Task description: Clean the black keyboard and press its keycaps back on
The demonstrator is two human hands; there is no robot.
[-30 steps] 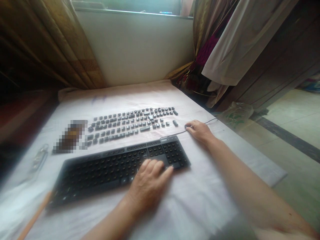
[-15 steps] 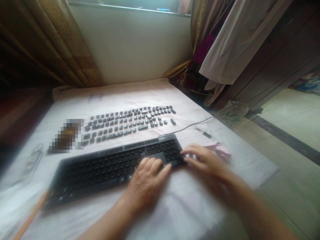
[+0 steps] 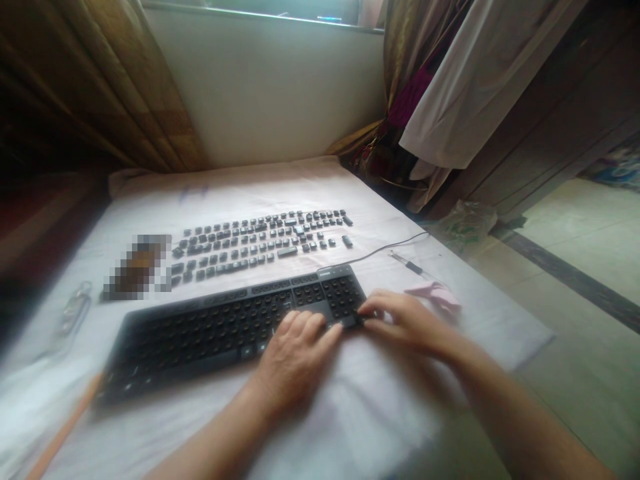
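Observation:
A black keyboard [image 3: 200, 333], with its keycaps off across most of its surface, lies at an angle on the cloth-covered table. My left hand [image 3: 297, 353] rests on its lower right part, fingers lying over the frame and thumb stretched out to the right. At the right end, by the number pad [image 3: 343, 293], my right hand [image 3: 400, 320] has thumb and forefinger bent close together in a pinch. What those fingertips hold, if anything, is too small to make out. Behind the keyboard, loose black keycaps [image 3: 287, 252] are laid out in rows.
A pink cloth [image 3: 437, 295] lies beyond my right hand, near a thin tool with a dark grip [image 3: 413, 267]. The keyboard cable [image 3: 375, 252] runs toward the table's right edge. At left are a blurred-out object [image 3: 135, 270], a metallic item [image 3: 75, 310] and an orange stick [image 3: 65, 427].
My right hand has moved slightly left, its thumb and forefinger closer together at the keyboard's right end. My left hand stays on the keyboard. The view has shifted a little.

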